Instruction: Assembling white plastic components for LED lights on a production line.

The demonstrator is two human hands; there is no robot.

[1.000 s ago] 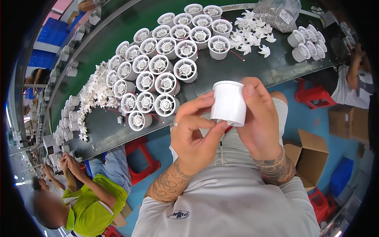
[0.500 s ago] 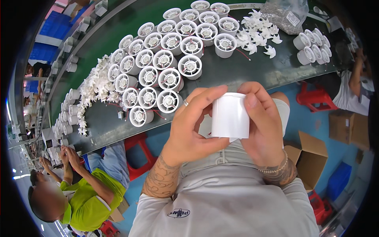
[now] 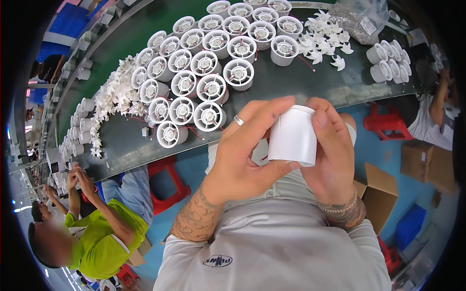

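Observation:
Between my two hands, in front of my body, is a white cylindrical fan housing (image 3: 292,137), tilted slightly. My left hand (image 3: 247,150) wraps its left side, fingers at the upper rim and thumb along the lower edge. My right hand (image 3: 331,145) grips the right side, its thumb near the top. The housing's inside is hidden from view. Beyond my hands, many white fan housings (image 3: 212,88) with spoked faces and thin red wires stand in rows on the dark green table (image 3: 272,89).
White fan blades lie in a heap (image 3: 116,89) at left and a smaller pile (image 3: 323,36) at right. A clear bag of small parts (image 3: 357,22) and more white cups (image 3: 388,60) sit farther right. A co-worker in a green shirt (image 3: 109,242) works at left. Red stools (image 3: 167,186) stand below the table.
The housing, still in both hands, has shifted slightly right and up and tilted a little. The table's contents appear slightly shifted in the view.

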